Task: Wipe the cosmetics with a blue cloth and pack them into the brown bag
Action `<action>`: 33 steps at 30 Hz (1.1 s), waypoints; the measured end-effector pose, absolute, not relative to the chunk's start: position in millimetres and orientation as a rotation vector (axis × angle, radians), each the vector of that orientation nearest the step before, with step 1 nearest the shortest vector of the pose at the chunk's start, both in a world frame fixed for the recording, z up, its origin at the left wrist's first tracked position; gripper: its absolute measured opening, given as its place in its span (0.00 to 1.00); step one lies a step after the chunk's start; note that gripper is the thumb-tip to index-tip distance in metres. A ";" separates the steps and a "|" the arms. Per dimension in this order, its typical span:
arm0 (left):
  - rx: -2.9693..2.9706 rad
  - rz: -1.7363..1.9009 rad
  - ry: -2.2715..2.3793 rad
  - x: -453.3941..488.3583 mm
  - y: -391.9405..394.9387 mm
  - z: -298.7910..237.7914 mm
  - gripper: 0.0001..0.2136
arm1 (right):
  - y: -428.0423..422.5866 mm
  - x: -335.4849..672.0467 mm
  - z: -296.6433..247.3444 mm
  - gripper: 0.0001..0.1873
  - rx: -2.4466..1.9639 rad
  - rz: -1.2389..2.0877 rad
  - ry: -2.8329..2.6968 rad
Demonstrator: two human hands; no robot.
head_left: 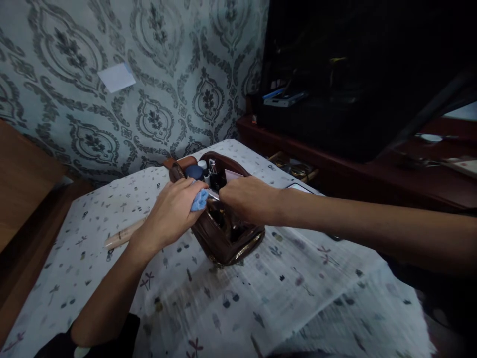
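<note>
A brown zip-up cosmetic bag (219,246) lies open on the cloth-covered table, packed with small items. Inside it I see a dark blue round lid (195,172), a white-capped bottle (202,164) and a pinkish flat item (233,174). My left hand (175,204) is at the bag's left edge, closed around a crumpled blue cloth (200,200). Over the bag's opening, my right hand (246,199) has its fingers curled down. A slim silvery item (213,195) shows between the two hands, touching or close to the right fingers; what that hand grips is hidden.
A beige tube (124,234) lies left of the bag. Behind the right forearm a phone-like device (298,187) is partly covered. Along the right stand a dark red cabinet (257,132), an open drawer (294,166) and a large black screen (335,74). The patterned wall is behind.
</note>
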State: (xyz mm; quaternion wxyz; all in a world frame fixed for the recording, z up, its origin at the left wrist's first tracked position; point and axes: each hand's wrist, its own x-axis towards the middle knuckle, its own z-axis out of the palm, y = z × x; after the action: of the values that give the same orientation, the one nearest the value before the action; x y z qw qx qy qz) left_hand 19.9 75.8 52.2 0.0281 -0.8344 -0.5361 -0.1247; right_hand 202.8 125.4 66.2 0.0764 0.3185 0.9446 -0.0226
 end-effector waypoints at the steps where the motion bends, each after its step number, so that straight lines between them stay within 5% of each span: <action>1: -2.574 -0.390 -1.654 19.8 75.8 52.1 0.19 | 125.8 203.3 66.0 0.14 0.953 -0.071 2.835; 33: -2.574 -0.426 -1.659 19.9 73.5 51.7 0.13 | 120.5 196.4 66.6 0.12 1.186 -0.288 2.805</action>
State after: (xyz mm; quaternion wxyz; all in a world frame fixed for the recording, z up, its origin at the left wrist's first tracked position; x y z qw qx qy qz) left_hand 19.9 73.5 51.7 0.0248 -0.8323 -0.5364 -0.1376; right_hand 196.4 120.5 66.6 0.0414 0.3875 0.9161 -0.0941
